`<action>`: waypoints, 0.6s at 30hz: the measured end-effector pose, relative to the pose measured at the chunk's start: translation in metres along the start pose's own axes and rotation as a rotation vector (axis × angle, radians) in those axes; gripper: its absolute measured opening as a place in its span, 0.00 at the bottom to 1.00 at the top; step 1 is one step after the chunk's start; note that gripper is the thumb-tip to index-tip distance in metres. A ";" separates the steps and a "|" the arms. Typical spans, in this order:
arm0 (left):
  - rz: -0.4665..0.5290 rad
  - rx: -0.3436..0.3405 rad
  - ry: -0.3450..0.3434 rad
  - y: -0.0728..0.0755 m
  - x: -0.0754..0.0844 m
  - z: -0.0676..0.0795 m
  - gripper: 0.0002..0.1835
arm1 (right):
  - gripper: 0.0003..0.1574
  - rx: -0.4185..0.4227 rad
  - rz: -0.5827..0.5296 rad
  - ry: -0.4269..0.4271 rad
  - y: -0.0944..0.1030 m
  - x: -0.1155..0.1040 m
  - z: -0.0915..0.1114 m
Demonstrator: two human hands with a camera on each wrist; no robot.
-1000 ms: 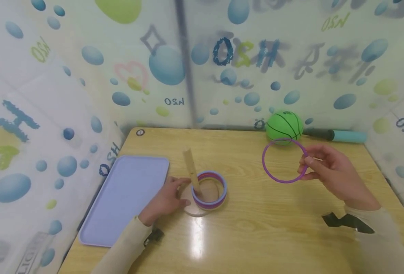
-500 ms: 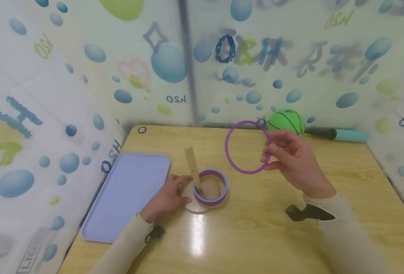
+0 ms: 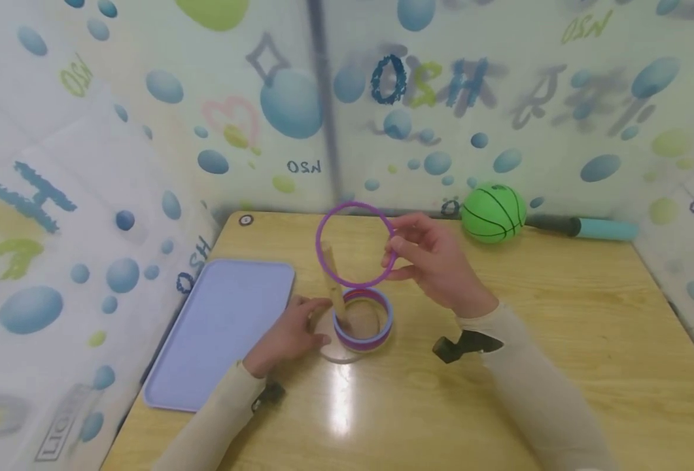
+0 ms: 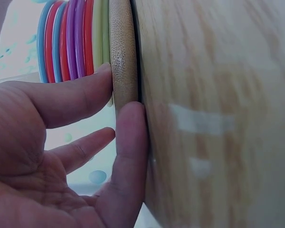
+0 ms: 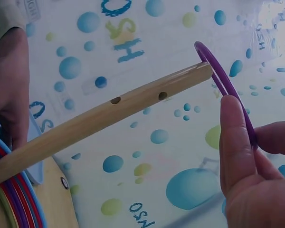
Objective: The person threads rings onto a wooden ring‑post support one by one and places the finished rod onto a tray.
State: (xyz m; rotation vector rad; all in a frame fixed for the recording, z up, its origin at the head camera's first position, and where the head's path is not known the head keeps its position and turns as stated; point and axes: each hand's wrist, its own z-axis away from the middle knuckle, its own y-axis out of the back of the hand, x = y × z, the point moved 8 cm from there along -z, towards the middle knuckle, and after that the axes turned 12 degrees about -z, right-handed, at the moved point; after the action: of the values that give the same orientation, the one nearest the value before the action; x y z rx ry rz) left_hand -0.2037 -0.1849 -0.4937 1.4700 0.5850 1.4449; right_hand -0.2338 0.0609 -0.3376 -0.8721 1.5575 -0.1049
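Note:
My right hand [image 3: 441,265] pinches a thin purple ring [image 3: 318,247] between thumb and fingers. The ring is tilted up near the top of a wooden peg [image 3: 337,301]; in the right wrist view the peg's tip [image 5: 204,71] lies at the ring's opening. Several rings in blue, red, purple and green are stacked round the foot of the peg; the top one is a blue ring [image 3: 390,322]. My left hand [image 3: 288,332] holds the edge of the round wooden base [image 4: 124,52], thumb at its upper side and a finger at its rim.
A pale lilac tray [image 3: 217,327] lies at the left of the wooden table [image 3: 417,405]. At the back right are a green ball [image 3: 494,214] and a black and teal tube-shaped thing [image 3: 606,229]. Patterned walls [image 3: 441,98] stand behind and at the sides.
My right hand has carried the purple ring leftward, away from the ball, to the peg's top. My left hand has stayed at the base.

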 end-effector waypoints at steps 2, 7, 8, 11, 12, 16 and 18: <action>0.003 -0.002 0.000 -0.001 -0.001 0.001 0.41 | 0.16 0.017 0.008 -0.026 -0.002 0.008 -0.003; 0.006 -0.002 -0.006 0.000 0.000 -0.001 0.41 | 0.16 0.062 0.040 -0.101 0.000 0.024 -0.004; 0.007 -0.003 -0.003 0.000 0.000 -0.001 0.41 | 0.16 0.070 0.051 -0.118 0.002 0.028 -0.003; 0.010 -0.013 0.016 0.000 -0.002 -0.001 0.43 | 0.15 0.092 0.087 -0.168 0.009 0.040 0.000; 0.010 -0.013 0.018 0.000 -0.002 -0.001 0.43 | 0.16 0.100 0.100 -0.180 0.012 0.044 0.001; 0.010 -0.017 0.028 -0.001 -0.002 0.000 0.42 | 0.19 0.130 0.161 -0.231 0.027 0.059 0.005; 0.021 -0.014 0.029 0.000 -0.002 0.000 0.41 | 0.20 0.146 0.194 -0.252 0.035 0.065 0.008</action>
State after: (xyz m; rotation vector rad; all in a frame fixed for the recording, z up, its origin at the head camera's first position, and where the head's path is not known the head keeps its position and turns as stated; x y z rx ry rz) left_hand -0.2039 -0.1863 -0.4948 1.4508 0.5781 1.4853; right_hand -0.2376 0.0516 -0.4113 -0.5911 1.3711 0.0302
